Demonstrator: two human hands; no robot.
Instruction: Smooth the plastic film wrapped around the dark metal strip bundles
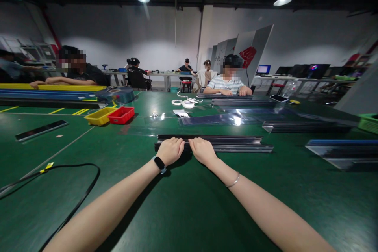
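A stack of long dark flat strips [236,144] lies across the green table [189,204] in front of me. My left hand [170,150] rests on the stack's left part, fingers curled over the near edge. My right hand [202,151] sits right beside it, fingers curled onto the same strips. The two hands are almost touching. A black band is on my left wrist, a thin bracelet on my right.
A yellow tray [99,116] and a red tray [121,115] stand at the left. A black cable [85,193] loops at the near left. More strip stacks [307,126] lie at the right, tape rolls [188,104] beyond. Several people sit at the far side.
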